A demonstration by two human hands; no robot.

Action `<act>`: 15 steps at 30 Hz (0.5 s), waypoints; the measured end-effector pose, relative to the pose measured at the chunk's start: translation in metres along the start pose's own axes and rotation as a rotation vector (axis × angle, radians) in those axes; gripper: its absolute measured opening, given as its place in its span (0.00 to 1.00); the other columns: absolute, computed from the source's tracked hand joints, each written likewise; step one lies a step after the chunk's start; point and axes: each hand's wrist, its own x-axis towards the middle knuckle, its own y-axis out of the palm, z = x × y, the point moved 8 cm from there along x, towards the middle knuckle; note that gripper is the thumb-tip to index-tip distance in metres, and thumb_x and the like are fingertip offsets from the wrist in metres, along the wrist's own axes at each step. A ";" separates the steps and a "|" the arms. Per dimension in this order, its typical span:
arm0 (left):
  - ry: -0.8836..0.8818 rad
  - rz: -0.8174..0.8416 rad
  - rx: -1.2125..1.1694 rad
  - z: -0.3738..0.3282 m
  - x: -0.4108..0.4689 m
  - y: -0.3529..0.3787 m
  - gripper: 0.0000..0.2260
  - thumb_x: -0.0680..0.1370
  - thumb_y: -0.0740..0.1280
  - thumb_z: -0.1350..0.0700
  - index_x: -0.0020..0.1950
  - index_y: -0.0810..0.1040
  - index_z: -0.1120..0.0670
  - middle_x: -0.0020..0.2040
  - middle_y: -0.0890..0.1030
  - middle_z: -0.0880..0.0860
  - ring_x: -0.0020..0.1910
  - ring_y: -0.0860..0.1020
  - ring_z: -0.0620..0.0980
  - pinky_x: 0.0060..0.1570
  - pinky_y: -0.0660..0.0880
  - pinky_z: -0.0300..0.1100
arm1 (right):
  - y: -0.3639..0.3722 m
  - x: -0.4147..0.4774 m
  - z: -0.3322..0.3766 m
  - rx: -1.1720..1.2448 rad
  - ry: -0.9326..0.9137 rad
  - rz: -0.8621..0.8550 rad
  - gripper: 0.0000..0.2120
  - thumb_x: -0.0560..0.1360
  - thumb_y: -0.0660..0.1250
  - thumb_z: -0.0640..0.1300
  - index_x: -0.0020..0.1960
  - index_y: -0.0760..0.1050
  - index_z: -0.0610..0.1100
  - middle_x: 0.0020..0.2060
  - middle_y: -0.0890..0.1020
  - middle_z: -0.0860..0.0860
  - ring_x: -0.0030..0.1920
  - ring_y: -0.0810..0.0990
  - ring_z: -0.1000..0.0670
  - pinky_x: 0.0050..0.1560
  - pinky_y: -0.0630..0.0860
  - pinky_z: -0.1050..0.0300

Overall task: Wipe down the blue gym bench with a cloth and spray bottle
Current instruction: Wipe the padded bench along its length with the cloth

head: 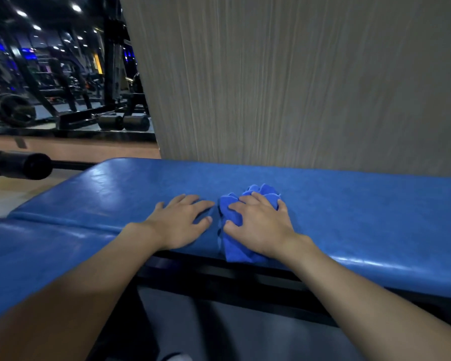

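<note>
The blue gym bench (pixel 349 212) runs across the view, with a seam between two pads at the left. A bunched blue cloth (pixel 232 246) lies on the long pad near its front edge. My right hand (pixel 258 225) presses down on the cloth, fingers curled into its folds. My left hand (pixel 180 222) rests flat on the bare pad just left of the cloth, fingers spread, holding nothing. No spray bottle is in view.
A grey wood-grain wall panel (pixel 297 74) stands right behind the bench. To the left, a black padded roller (pixel 24 165) sticks out beside the bench. Dark racks, weight plates and dumbbells (pixel 123 122) fill the far left. The bench's black frame (pixel 219 280) runs below the pad.
</note>
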 end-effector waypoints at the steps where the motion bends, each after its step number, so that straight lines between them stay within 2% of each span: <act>1: 0.024 -0.004 -0.001 -0.010 0.004 0.000 0.23 0.82 0.54 0.40 0.77 0.61 0.40 0.77 0.61 0.46 0.77 0.57 0.49 0.72 0.59 0.60 | -0.003 -0.005 -0.009 0.008 0.007 -0.009 0.21 0.74 0.56 0.62 0.62 0.75 0.56 0.68 0.70 0.56 0.75 0.57 0.51 0.70 0.53 0.34; 6: 0.104 -0.001 0.014 -0.061 0.020 0.001 0.22 0.82 0.54 0.39 0.76 0.65 0.41 0.77 0.63 0.47 0.77 0.58 0.50 0.72 0.59 0.60 | -0.022 -0.032 -0.064 0.012 0.093 -0.044 0.21 0.75 0.57 0.62 0.65 0.74 0.58 0.71 0.68 0.59 0.76 0.55 0.53 0.72 0.53 0.37; 15: 0.302 0.027 0.012 -0.182 0.037 0.006 0.22 0.82 0.55 0.40 0.76 0.64 0.42 0.77 0.62 0.47 0.76 0.58 0.49 0.72 0.59 0.58 | -0.068 -0.099 -0.180 -0.008 0.287 -0.117 0.19 0.77 0.57 0.59 0.65 0.74 0.58 0.70 0.68 0.61 0.75 0.56 0.57 0.72 0.54 0.41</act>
